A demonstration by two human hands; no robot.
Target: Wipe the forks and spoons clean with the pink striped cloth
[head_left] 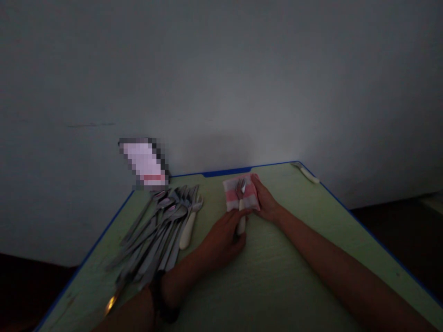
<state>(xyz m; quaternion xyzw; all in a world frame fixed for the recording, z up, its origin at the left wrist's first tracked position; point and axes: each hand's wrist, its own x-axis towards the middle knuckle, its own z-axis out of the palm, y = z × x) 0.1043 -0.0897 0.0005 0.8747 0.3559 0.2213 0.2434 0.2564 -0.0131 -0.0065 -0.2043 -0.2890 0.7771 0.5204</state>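
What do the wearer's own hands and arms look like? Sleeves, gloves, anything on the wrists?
Left hand: ungloved, dark band around the wrist, too dim to tell watch from bracelet. Right hand: ungloved, wrist bare. No sleeves in frame.

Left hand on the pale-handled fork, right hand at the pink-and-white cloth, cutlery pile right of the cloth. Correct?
Not quite: the head view shows the cutlery pile left of the cloth, not right. Rest stands: left hand on the pale-handled fork, right hand at the cloth.
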